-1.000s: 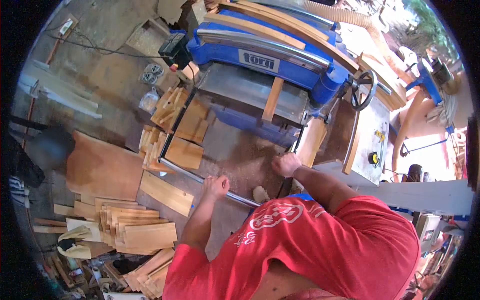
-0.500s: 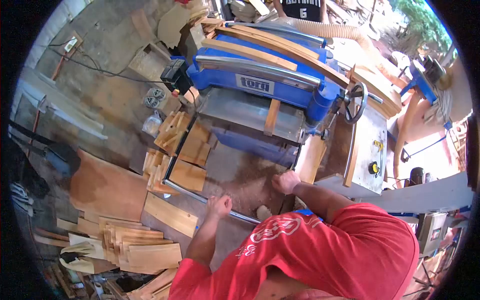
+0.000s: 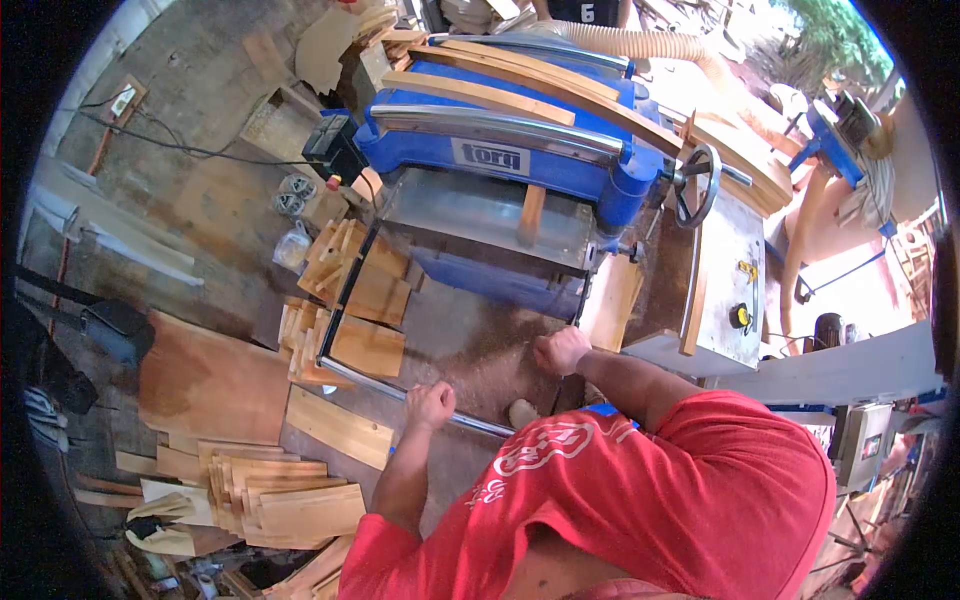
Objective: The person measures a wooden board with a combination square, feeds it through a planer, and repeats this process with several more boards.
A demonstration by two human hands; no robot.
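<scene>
My left hand (image 3: 430, 404) is closed in a fist around the round metal bar (image 3: 365, 379) at the front of a metal frame. My right hand (image 3: 560, 350) is fisted at the frame's right side, beside a leaning wooden board (image 3: 612, 300). The frame stands in front of a blue planer (image 3: 500, 150). A narrow wooden strip (image 3: 530, 214) lies on the planer's steel bed (image 3: 470, 210), half inside the machine. Long curved wooden slats (image 3: 480, 95) rest on top of the planer. My red shirt (image 3: 640, 500) fills the lower right.
Short boards are stacked on the floor at left (image 3: 275, 490) and inside the frame (image 3: 360, 290). A large plywood sheet (image 3: 210, 375) lies at left. A handwheel (image 3: 693, 185) and a side table with a yellow tape measure (image 3: 740, 317) are at right. Another person stands behind the planer (image 3: 585, 10).
Both hands stay on the frame. The view has shifted slightly, and less of the strip on the planer bed shows than a second ago.
</scene>
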